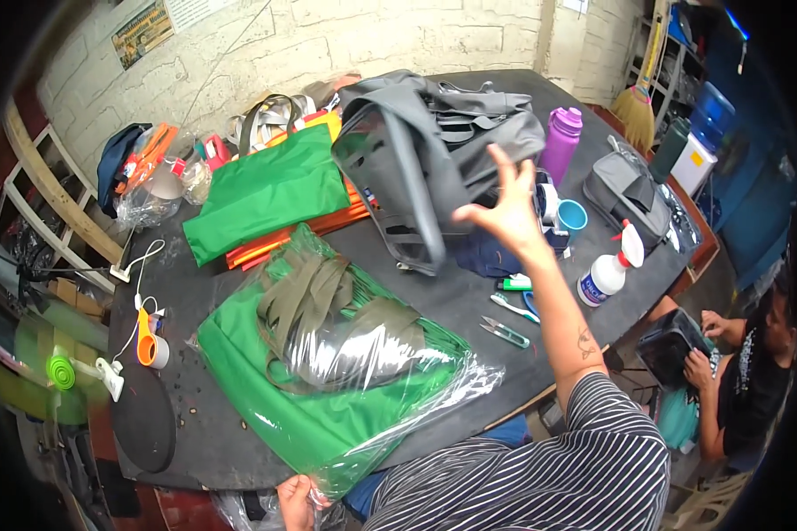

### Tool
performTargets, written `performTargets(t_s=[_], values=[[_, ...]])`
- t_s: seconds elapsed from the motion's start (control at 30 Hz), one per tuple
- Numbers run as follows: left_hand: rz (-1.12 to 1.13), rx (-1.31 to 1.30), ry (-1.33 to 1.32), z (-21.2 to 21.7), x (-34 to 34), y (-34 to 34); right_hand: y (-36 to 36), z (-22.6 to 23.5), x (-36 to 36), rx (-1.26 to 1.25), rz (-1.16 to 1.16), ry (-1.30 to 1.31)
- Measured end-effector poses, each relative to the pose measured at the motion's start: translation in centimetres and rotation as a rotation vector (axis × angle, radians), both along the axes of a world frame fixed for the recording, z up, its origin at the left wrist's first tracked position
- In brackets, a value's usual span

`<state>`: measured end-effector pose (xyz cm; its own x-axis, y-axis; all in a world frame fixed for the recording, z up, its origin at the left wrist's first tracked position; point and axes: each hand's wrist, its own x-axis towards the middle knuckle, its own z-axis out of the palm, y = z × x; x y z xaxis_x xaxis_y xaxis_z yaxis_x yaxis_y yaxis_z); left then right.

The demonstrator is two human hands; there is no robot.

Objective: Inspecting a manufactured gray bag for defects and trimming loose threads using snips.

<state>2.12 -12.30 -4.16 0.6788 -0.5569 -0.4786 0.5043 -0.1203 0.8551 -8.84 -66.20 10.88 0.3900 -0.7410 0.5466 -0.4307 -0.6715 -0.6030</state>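
Observation:
Across the front of the table lies a clear plastic bag (pixel 469 382) around folded green fabric (pixel 248 389) and bundled olive webbing straps (pixel 301 310). With its fingers pinched, my left hand (pixel 297 502) grips a corner of this plastic at the table's front edge. My right hand (pixel 509 208) reaches far over the table, fingers spread and nothing in them. It is nearest to a grey bag (pixel 496 164) with a stiff, framed clear panel; whether it touches the bag I cannot tell. Thread snips (pixel 506 333) and a toothbrush (pixel 512 310) lie below my right forearm.
Green fabric (pixel 270 186) rests on orange material at the back. To the right stand a purple bottle (pixel 561 146), a blue cup (pixel 572 217), a spray bottle (pixel 607 270) and a grey pouch (pixel 627 199). Another person (pixel 753 372) sits at the lower right holding a dark clear-sided case.

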Motion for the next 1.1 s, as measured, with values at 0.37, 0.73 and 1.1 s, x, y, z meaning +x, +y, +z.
performTargets(t_s=[0.37, 0.73, 1.1], values=[[0.019, 0.076, 0.004, 0.2, -0.5, -0.3, -1.4, 1.2, 8.0, -0.235, -0.056, -0.434], [0.025, 0.082, 0.081, 1.4, -0.7, -0.9, 1.9, 19.2, 7.4, -0.349, 0.458, 0.056], [0.028, 0.11, 0.097, 1.7, -0.8, -0.8, -18.4, 23.1, 17.1, -0.322, 0.169, -0.329]])
